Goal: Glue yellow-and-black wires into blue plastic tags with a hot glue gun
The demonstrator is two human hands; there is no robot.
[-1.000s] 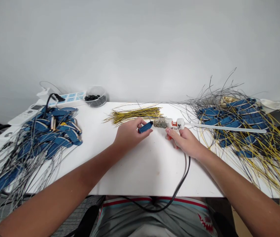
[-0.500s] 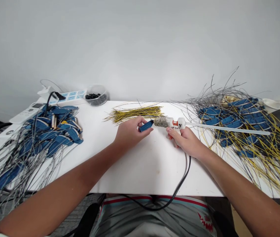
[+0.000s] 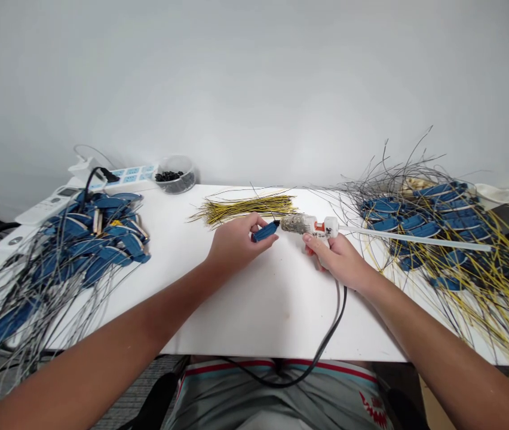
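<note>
Between the thumb and fingers of my left hand [image 3: 236,240] is a small blue part [image 3: 265,230] with a dark end; its exact kind does not show. My right hand [image 3: 342,258] is wrapped round a white hot glue gun [image 3: 325,227] with an orange trigger. A long translucent glue stick [image 3: 420,237] juts from the gun's back toward the right. The gun's crusted nozzle end [image 3: 294,224] points left, close against the dark end of the blue part; whether they touch I cannot tell. Just behind lies a bundle of yellow and black wires [image 3: 250,206].
Blue parts with grey wires [image 3: 102,239] are heaped at the left, beside a power strip [image 3: 131,174]. A clear round tub [image 3: 178,174] holds small black pieces. More blue parts with yellow and black wires [image 3: 451,239] pile up at the right. The gun's black cord [image 3: 326,341] hangs over the front edge.
Almost nothing differs. Both hands keep their hold, with the nozzle still by the blue part; the whole view has shifted slightly.
</note>
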